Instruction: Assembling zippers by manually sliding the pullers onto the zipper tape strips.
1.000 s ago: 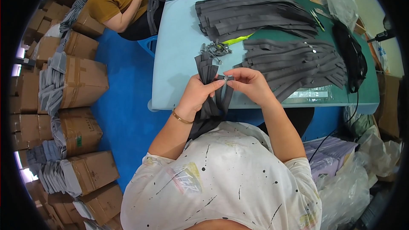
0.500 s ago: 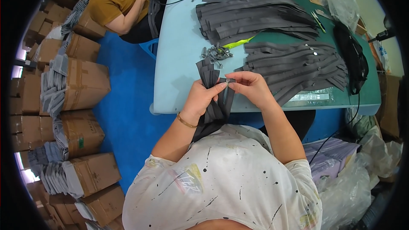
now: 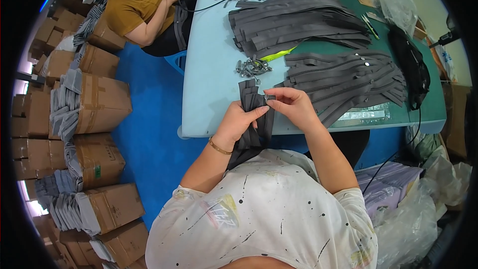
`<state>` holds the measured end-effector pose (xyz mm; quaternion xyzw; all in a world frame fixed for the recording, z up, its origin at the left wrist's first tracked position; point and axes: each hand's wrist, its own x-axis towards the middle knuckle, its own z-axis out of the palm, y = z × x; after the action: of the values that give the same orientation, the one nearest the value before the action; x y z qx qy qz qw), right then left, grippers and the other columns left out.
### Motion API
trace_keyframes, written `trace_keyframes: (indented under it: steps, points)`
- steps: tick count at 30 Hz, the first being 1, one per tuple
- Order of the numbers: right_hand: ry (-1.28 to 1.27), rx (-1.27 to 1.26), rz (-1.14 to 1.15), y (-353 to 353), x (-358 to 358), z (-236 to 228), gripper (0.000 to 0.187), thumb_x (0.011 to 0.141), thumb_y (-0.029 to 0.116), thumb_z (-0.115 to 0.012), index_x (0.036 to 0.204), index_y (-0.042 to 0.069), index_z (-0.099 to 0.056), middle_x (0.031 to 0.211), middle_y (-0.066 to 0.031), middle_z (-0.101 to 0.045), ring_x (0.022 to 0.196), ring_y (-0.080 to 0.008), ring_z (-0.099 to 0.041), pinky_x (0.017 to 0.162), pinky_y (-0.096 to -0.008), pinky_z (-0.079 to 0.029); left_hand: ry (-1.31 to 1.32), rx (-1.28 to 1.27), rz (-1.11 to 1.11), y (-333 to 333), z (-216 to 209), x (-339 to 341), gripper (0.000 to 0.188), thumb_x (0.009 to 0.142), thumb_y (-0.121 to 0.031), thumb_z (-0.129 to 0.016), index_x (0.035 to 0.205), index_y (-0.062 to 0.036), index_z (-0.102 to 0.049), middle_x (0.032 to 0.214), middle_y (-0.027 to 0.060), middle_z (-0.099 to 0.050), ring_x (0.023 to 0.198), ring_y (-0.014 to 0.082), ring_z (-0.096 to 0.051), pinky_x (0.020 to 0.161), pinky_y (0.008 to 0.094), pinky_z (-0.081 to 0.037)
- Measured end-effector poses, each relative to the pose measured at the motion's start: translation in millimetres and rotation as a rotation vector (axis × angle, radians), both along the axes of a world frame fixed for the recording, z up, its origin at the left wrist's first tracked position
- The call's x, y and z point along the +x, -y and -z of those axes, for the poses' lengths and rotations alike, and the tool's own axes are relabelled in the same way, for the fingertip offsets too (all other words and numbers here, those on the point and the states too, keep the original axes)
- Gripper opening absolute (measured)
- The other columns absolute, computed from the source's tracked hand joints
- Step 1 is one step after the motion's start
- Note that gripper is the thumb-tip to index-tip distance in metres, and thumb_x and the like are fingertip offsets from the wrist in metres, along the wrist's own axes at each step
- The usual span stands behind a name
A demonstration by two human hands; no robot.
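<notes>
I see the left hand (image 3: 238, 121) closed around a bunch of dark grey strips (image 3: 250, 102) over the table's (image 3: 211, 77) near edge, the right hand (image 3: 295, 108) pinching a small silvery piece (image 3: 267, 98) at a strip's end. Beyond lies a heap of metal pieces (image 3: 252, 67). Off left I make out cardboard boxes (image 3: 112, 102), grey folded pieces (image 3: 64, 102) jutting out of them.

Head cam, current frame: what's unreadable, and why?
Head view:
Held gray strips, lower ends: hidden by the white shirt.
Small piece, exact shape: too small, partly covered by the right hand.
Left hand, some fingers: behind the strips.
Small metal parts, count: too small, overlapping.
</notes>
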<state>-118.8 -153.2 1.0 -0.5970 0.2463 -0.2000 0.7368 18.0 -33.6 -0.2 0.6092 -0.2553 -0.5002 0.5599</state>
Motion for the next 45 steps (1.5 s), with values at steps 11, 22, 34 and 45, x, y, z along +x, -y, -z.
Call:
trace_keyframes:
  steps: [11,22,34,45]
  points:
    - [0.020,-0.081,-0.003,-3,0,4,0.023,0.080,0.001,-0.065,0.102,0.005,-0.067,0.088,-0.0013,-0.066,0.079,-0.0059,-0.058,0.073,-0.0199,-0.048,-0.011,-0.017,-0.050,-2,5,-2,0.015,0.078,-0.013,-0.071,0.085,-0.0016,-0.066,0.071,-0.0009,-0.060,0.050,0.0051,-0.047,0.043,0.0185,-0.038]
    - [-0.093,-0.194,-0.033,0,-1,-6,0.018,0.080,0.009,-0.068,0.096,0.002,-0.068,0.086,-0.0037,-0.065,0.077,-0.0073,-0.059,0.068,-0.0211,-0.047,0.057,-0.034,-0.030,-4,9,-4,0.015,0.080,-0.015,-0.069,0.085,-0.0010,-0.066,0.066,-0.0019,-0.058,0.048,0.0041,-0.046,0.043,0.0188,-0.037]
    - [-0.032,-0.395,0.013,-6,-2,5,0.013,0.078,0.007,-0.070,0.089,0.003,-0.068,0.079,-0.0013,-0.056,0.068,-0.0071,-0.053,0.062,-0.0201,-0.044,0.088,-0.028,-0.039,-4,6,-6,0.014,0.081,-0.015,-0.068,0.082,-0.0013,-0.065,0.065,-0.0024,-0.057,0.047,0.0036,-0.045,0.042,0.0189,-0.037]
    - [-0.112,-0.456,0.042,-6,-2,1,0.015,0.075,0.008,-0.071,0.088,0.002,-0.067,0.075,-0.0052,-0.058,0.066,-0.0119,-0.057,0.061,-0.0244,-0.047,0.142,-0.029,-0.018,-7,6,-7,0.013,0.083,-0.014,-0.066,0.082,-0.0012,-0.064,0.065,-0.0024,-0.057,0.049,0.0039,-0.047,0.043,0.0192,-0.038]
